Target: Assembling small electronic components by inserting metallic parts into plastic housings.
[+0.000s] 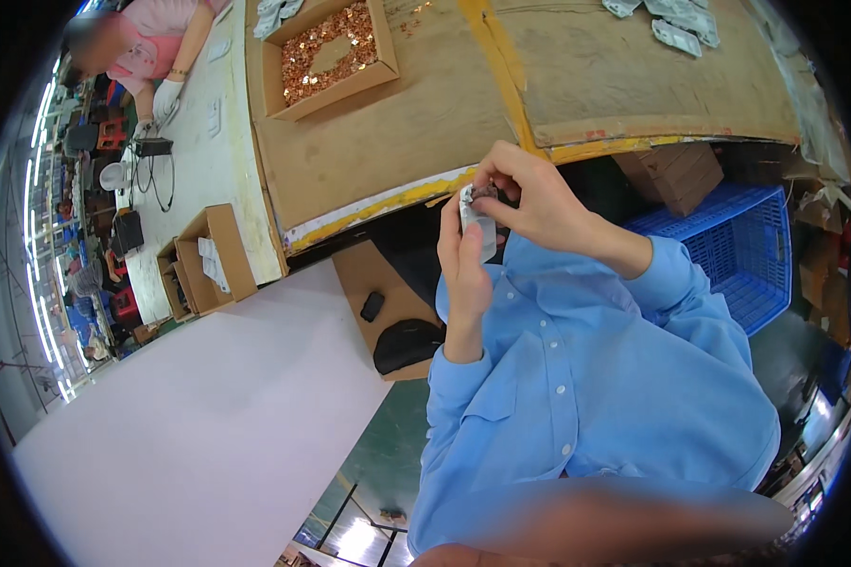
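Note:
In front of my chest, by the table's near edge, my left hand [463, 279] is closed round a white plastic housing [487, 238]. The housing is held upright, its lower part hanging below the fingers. My right hand [537, 194] meets its top end, with thumb and forefinger pinched together there. Something small and dark brownish shows between those fingertips, too small to name. Fingers hide part of the housing's upper end. On the table, a cardboard box [390, 68] holds many small copper-coloured metal pieces [303, 59].
Similar white housings [676, 36] lie at the far right of the brown-topped table [425, 123]. A blue plastic crate [775, 255] and cardboard boxes [681, 180] stand at my right. At left are a white panel [208, 406], an open carton [227, 255] and a gloved co-worker [165, 47].

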Demonstrator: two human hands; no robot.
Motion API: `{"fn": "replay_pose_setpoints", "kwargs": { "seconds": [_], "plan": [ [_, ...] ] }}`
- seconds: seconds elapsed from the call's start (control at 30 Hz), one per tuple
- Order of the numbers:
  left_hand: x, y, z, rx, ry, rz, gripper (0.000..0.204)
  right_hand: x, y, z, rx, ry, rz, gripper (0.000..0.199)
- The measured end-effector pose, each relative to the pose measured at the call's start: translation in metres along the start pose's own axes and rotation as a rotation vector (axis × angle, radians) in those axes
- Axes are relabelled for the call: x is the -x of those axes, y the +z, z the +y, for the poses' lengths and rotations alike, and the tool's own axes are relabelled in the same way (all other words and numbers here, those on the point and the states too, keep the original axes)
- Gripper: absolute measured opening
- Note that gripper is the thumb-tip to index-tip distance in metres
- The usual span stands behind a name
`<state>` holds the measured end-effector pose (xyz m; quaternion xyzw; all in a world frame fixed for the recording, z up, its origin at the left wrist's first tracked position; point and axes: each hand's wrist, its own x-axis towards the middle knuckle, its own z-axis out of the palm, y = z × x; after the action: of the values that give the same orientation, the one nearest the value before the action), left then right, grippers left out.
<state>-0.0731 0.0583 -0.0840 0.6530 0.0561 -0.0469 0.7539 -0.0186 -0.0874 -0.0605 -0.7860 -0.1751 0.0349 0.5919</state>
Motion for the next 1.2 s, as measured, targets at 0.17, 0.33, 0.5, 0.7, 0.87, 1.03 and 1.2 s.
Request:
{"fn": "replay_pose_setpoints", "kwargs": {
  "seconds": [0.17,0.33,0.5,0.7,0.87,1.03,1.2],
  "plan": [
    [0.001,-0.005,0.006,-0.077,0.006,-0.06,0.048,0.005,0.001,0.006,-0.067,0.123,0.027,0.029],
    [0.003,-0.011,-0.001,0.289,-0.13,-0.121,0.041,0.01,0.006,0.002,-0.019,0.119,0.051,0.03],
    [0.004,-0.007,-0.002,0.318,-0.168,-0.102,0.036,0.013,0.007,0.007,0.113,0.05,0.068,0.03],
    [0.007,-0.003,-0.017,-0.006,-0.007,0.03,0.027,0.011,0.005,0.009,0.014,0.145,-0.004,0.023],
    [0.007,0.0,-0.011,-0.34,0.104,0.068,0.022,0.011,0.001,0.019,-0.152,0.289,-0.121,0.021],
    [0.006,-0.004,-0.01,-0.444,0.141,0.007,0.022,0.007,-0.008,0.024,-0.164,0.342,-0.189,0.022],
    [0.006,-0.005,-0.01,-0.474,0.162,-0.01,0.021,0.002,-0.012,0.024,-0.156,0.387,-0.245,0.027]
  ]
}}
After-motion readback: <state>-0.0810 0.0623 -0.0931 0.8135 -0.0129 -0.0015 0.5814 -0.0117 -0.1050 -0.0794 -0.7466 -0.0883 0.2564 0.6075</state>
